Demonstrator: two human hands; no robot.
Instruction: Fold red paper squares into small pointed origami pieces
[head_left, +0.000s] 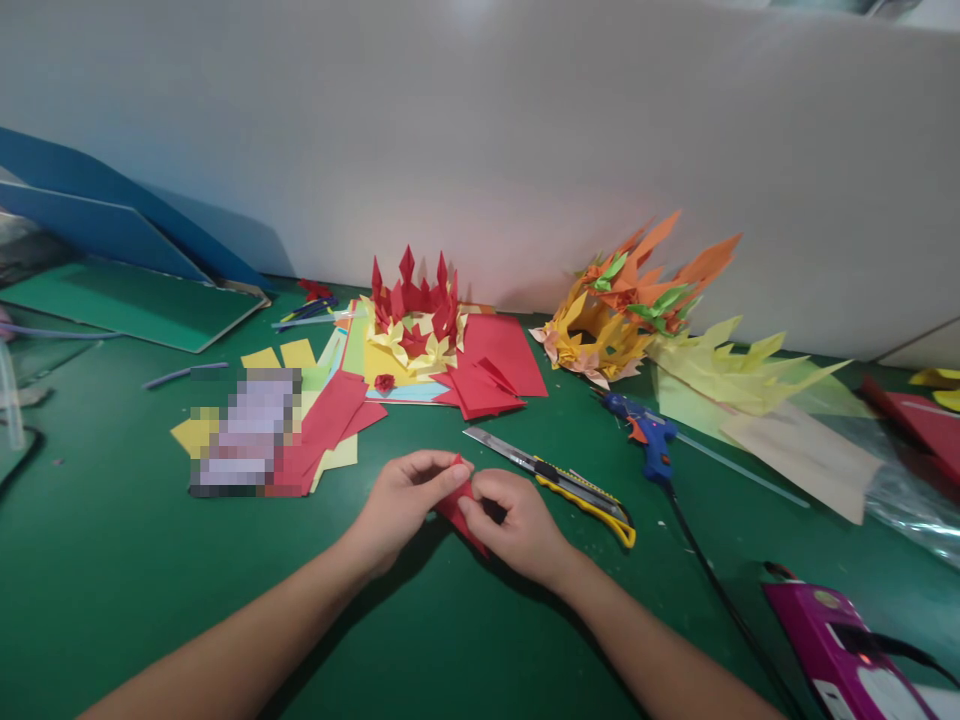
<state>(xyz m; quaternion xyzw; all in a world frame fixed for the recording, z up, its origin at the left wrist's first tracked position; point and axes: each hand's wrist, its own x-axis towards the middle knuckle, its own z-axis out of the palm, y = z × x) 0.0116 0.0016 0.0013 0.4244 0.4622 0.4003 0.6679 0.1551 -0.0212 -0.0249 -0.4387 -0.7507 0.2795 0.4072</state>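
Both hands [405, 500] [521, 525] pinch red paper [461, 520] — long axis diag. (tip far-L, tail near-R).

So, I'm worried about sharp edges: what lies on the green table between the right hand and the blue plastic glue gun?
In the head view, a yellow-and-black utility knife with its metal blade out lies between the right hand and the glue gun.

A slim red paper piece [466, 528] is being held just below the frame's center. Partly hidden, it is slanting down rightward.
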